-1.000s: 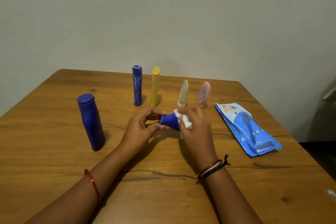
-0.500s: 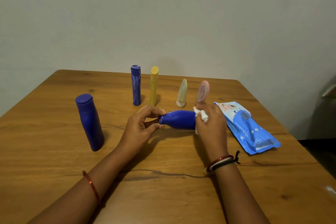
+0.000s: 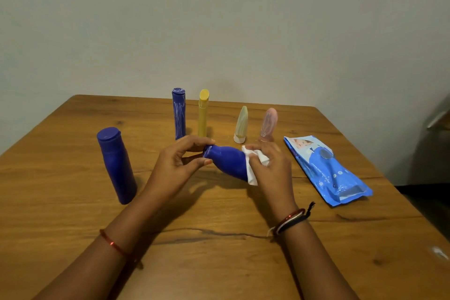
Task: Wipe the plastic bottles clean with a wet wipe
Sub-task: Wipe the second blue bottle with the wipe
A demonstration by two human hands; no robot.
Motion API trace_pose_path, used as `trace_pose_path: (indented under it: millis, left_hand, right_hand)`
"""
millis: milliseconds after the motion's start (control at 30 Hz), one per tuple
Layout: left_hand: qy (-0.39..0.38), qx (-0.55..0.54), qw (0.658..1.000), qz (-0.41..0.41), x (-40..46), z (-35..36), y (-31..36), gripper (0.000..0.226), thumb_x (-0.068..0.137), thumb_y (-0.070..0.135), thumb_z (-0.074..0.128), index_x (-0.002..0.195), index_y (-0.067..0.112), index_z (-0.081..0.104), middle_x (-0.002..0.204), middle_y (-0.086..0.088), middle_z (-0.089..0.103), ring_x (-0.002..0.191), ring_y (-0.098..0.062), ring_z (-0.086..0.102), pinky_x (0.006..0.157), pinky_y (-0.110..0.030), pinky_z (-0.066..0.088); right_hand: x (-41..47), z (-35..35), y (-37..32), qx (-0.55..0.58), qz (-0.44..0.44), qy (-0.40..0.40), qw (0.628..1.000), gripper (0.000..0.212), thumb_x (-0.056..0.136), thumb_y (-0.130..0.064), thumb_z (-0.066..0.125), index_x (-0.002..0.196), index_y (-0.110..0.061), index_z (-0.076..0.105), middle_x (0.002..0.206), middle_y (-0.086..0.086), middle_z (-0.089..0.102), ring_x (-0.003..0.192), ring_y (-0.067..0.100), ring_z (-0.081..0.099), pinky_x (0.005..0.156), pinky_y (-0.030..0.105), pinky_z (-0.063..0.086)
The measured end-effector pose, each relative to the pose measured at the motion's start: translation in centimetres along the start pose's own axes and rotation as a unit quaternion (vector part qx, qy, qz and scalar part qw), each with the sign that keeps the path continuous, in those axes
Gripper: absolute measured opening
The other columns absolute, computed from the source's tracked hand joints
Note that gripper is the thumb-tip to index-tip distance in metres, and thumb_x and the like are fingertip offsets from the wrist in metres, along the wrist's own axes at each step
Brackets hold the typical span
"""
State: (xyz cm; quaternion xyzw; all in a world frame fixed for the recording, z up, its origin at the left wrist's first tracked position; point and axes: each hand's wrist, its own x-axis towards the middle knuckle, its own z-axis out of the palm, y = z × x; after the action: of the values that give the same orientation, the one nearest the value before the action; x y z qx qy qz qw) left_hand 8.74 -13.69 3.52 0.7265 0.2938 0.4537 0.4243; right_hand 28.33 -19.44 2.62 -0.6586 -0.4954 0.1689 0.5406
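A smooth, glossy blue plastic bottle [image 3: 227,159] lies on its side in the air just above the wooden table [image 3: 73,202], narrow at the cap end and swelling to a rounded body. The left hand [image 3: 179,165] pinches the cap end between thumb and curled fingers. The right hand [image 3: 270,165] has its fingers folded round a crumpled white wet wipe [image 3: 253,165], soft and creased, pressed against the wide end of the bottle, with a loose corner hanging below. The table is warm brown with visible grain and a dark crack running across the front. To the left stands a tall matte dark-blue bottle [image 3: 117,165] with a flat cap. Behind the hands stand four slimmer ones: a blue cylinder streaked with white [image 3: 179,114], a yellow tube [image 3: 203,112], a pale tapered tube on a white cap [image 3: 241,125] and a translucent pink rounded one [image 3: 267,124]. A shiny, crinkled blue wipes packet [image 3: 328,173] lies flat to the right. Compared with half a second ago, the right hand and wipe have slid back toward the left along the bottle, so less blue shows between the hands; a second ago they were closer still to the cap.
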Motion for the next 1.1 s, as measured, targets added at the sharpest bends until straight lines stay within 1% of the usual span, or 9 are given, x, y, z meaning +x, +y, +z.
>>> trace_pose_path:
  millis: [167,267,433,600,733,900,967,1033,1100]
  left_hand:
    - [-0.007,-0.061,0.998,0.006,0.4,-0.7,0.6,0.039,0.083,0.004,0.064,0.111,0.031,0.065,0.112,0.010,0.067,0.107,-0.010,0.063,0.084,-0.017,0.051]
    - [-0.024,-0.084,0.996,-0.016,0.4,-0.4,0.4,0.038,0.086,0.001,0.060,0.114,0.026,0.064,0.113,0.011,0.067,0.108,-0.009,0.062,0.083,-0.016,0.051]
    - [-0.015,-0.096,0.995,-0.037,0.3,0.0,-0.1,0.035,0.087,0.003,0.059,0.117,0.021,0.061,0.113,0.014,0.066,0.108,-0.006,0.062,0.081,-0.015,0.050]
    - [0.031,-0.169,0.975,-0.139,0.4,0.4,-0.7,0.047,0.065,0.027,0.073,0.110,0.023,0.062,0.099,0.014,0.073,0.092,-0.003,0.069,0.071,-0.016,0.053]
    - [0.060,-0.229,0.948,-0.212,0.5,0.4,-1.4,0.035,0.048,0.034,0.083,0.080,0.024,0.076,0.124,0.002,0.063,0.114,-0.015,0.061,0.098,-0.036,0.047]
    - [0.042,-0.248,0.938,-0.240,0.6,-0.2,-2.2,0.033,0.050,0.033,0.085,0.080,0.022,0.077,0.109,-0.006,0.072,0.105,-0.019,0.068,0.088,-0.037,0.053]
    - [0.016,-0.244,0.930,-0.273,0.6,-0.4,-2.5,0.035,0.048,0.036,0.086,0.080,0.025,0.076,0.105,-0.008,0.073,0.099,-0.021,0.070,0.078,-0.039,0.057]
    - [0.010,-0.212,0.935,-0.286,0.6,-0.4,-2.7,0.036,0.047,0.040,0.087,0.079,0.028,0.075,0.102,-0.008,0.074,0.089,-0.018,0.071,0.065,-0.031,0.057]
    - [0.005,-0.220,0.929,-0.296,0.4,-0.2,-3.1,0.034,0.054,0.035,0.087,0.085,0.027,0.076,0.103,-0.010,0.073,0.086,-0.021,0.070,0.068,-0.035,0.058]
  right_hand:
    - [-0.7,1.1,-1.0,0.162,0.069,-0.038,0.984,0.022,0.086,-0.016,0.064,0.095,-0.036,0.070,0.102,-0.016,0.066,0.102,0.010,0.061,0.078,0.038,0.057]
    - [-1.1,1.4,-1.3,0.176,0.076,-0.056,0.980,0.024,0.087,-0.017,0.064,0.092,-0.040,0.070,0.098,-0.021,0.066,0.098,0.007,0.062,0.083,0.043,0.055]
    - [-1.3,1.4,-1.4,0.135,0.037,-0.054,0.989,0.018,0.084,-0.022,0.069,0.097,-0.034,0.069,0.102,-0.019,0.064,0.100,0.000,0.058,0.086,0.039,0.053]
    - [-1.6,1.5,-1.6,0.074,-0.043,-0.029,0.996,0.019,0.083,-0.021,0.070,0.096,-0.034,0.066,0.104,-0.017,0.062,0.103,-0.007,0.052,0.084,0.014,0.043]
    - [-1.8,1.6,-1.7,-0.001,-0.092,-0.037,0.995,0.019,0.084,-0.019,0.069,0.101,-0.027,0.066,0.106,-0.014,0.058,0.103,-0.013,0.046,0.081,0.000,0.035]
    - [-2.2,1.9,-2.0,-0.076,-0.139,-0.042,0.986,0.019,0.088,-0.019,0.064,0.106,-0.023,0.065,0.106,-0.016,0.052,0.100,-0.010,0.044,0.083,0.000,0.032]
    - [-2.3,1.9,-2.1,-0.093,-0.150,-0.053,0.983,0.019,0.088,-0.017,0.063,0.106,-0.021,0.065,0.107,-0.012,0.054,0.101,-0.003,0.046,0.083,0.003,0.034]
    - [-2.4,1.9,-2.1,-0.113,-0.167,-0.064,0.977,0.020,0.087,-0.013,0.064,0.106,-0.019,0.066,0.107,-0.007,0.056,0.101,0.002,0.049,0.084,0.007,0.035]
    - [-2.4,1.9,-2.1,-0.124,-0.176,-0.067,0.974,0.022,0.086,-0.012,0.064,0.107,-0.018,0.065,0.108,-0.005,0.056,0.102,0.003,0.049,0.086,0.010,0.037]
